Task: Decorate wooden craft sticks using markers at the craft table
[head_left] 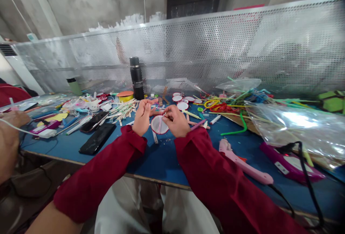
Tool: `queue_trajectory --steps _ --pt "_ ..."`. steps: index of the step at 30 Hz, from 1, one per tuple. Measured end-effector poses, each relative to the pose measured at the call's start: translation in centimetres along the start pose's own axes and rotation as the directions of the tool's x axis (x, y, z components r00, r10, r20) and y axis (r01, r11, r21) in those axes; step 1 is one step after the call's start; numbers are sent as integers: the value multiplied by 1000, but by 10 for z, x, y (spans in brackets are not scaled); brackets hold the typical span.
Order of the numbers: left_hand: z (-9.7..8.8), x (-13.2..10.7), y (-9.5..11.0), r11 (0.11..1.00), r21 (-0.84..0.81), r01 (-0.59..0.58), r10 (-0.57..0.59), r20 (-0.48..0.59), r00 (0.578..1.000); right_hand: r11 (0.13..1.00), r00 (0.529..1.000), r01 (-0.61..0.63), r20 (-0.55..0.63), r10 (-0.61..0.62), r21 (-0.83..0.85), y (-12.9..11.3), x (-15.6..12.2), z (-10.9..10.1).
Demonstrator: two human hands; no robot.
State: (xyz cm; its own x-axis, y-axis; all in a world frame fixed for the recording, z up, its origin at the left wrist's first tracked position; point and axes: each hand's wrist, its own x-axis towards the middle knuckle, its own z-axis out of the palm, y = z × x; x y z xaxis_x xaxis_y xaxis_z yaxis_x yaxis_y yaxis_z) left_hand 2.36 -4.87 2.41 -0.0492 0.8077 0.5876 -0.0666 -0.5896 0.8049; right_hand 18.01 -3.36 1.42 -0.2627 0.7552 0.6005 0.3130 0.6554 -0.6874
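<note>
Between my hands is a round white disc with a red rim [156,129], held above the blue table top. A narrow pinkish strip runs across its face. My left hand [142,118] grips the disc's left and far edge, its fingers partly hidden behind one another. My right hand [175,120] is closed in a pinch at the disc's right upper rim; what lies between the fingertips is too small to make out. Close by my right wrist lies a purple stick [198,124]. Several similar white discs with red rims [182,105] lie just beyond my hands.
A pink glue gun [246,165] and a purple corded device [292,164] lie at right, near clear plastic bags [299,129] and coloured pipe cleaners [239,126]. A black bottle [137,79], wooden sticks [126,111] and phones [97,138] stand or lie left. Another person's hand [12,126] is far left.
</note>
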Motion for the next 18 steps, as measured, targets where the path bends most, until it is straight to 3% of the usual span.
queue_trajectory --steps 8,12,15,18 --pt "-1 1 -3 997 76 -10 12 -21 1000 999 1000 1 4 -2 44 0 -1 1" --pt "-4 4 -8 971 238 6 7 -54 999 999 1000 -4 -8 4 53 2 -1 3" --pt "-8 9 -15 943 322 82 -76 -32 997 998 1000 -12 -22 14 65 3 -1 4" --pt "-12 14 -20 937 302 176 -176 -26 984 999 998 -18 -61 20 42 3 -1 4"
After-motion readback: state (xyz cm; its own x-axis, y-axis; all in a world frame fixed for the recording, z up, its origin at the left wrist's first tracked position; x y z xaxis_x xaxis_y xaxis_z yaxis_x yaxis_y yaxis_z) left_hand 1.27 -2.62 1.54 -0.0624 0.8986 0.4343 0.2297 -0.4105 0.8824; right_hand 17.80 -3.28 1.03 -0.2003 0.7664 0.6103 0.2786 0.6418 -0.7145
